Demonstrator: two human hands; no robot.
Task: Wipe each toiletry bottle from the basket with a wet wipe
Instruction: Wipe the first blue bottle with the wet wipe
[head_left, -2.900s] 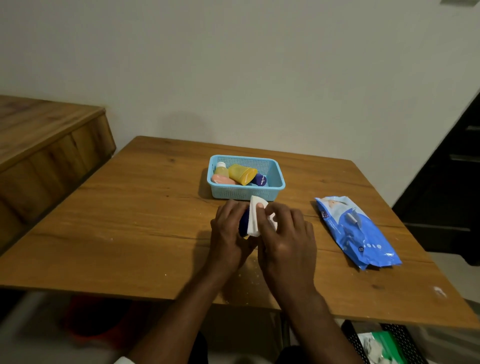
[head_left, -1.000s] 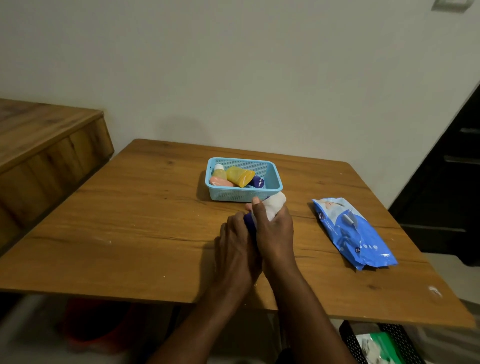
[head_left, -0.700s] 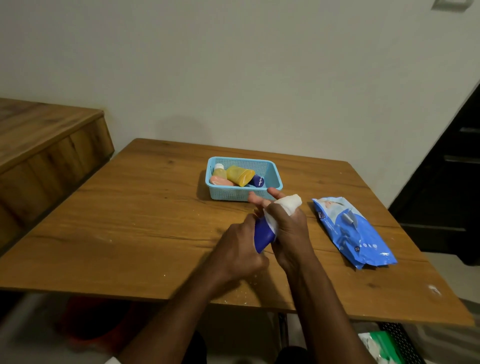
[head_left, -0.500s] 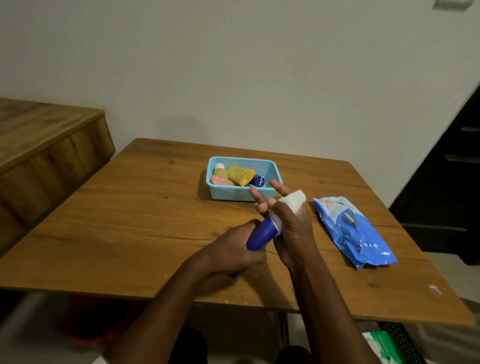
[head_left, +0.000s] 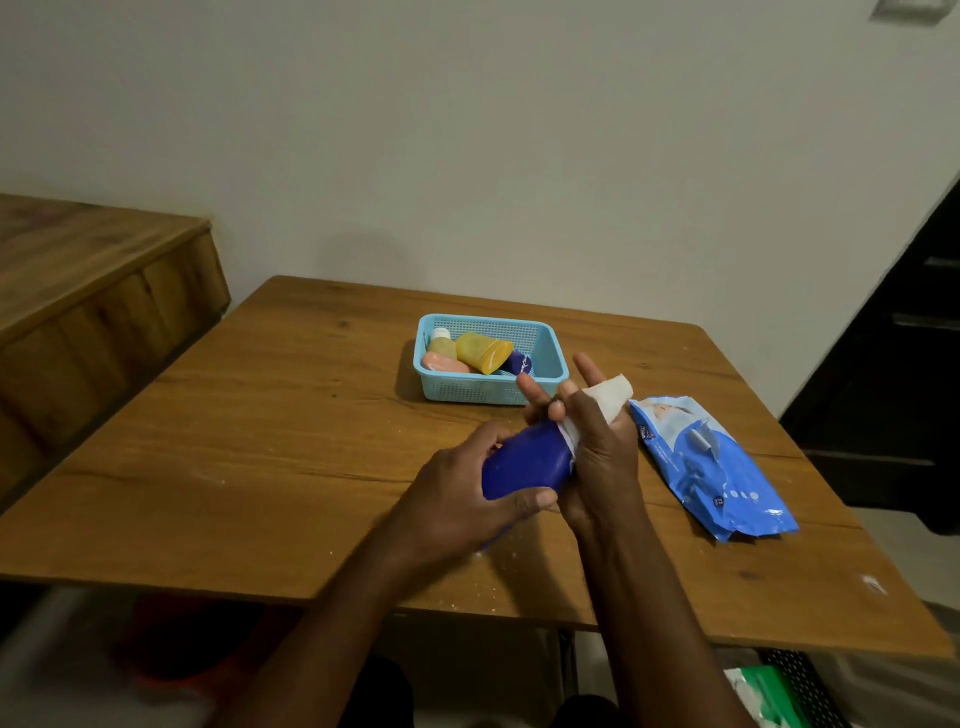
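My left hand grips a dark blue bottle held tilted above the table. My right hand presses a white wet wipe against the bottle's upper end, with its fingers mostly straight; the wipe drapes over the fingers. Behind the hands stands a light blue basket holding a yellow bottle, a small white-capped yellow bottle, a pink bottle and a dark blue item.
A blue pack of wet wipes lies on the wooden table to the right of my hands. A wooden cabinet stands at the left. A dark doorway is at the right edge.
The bottle has tilted toward me in my left hand and more of its blue body shows. My right hand's fingers have spread out, and the wipe has slid toward the bottle's upper end.
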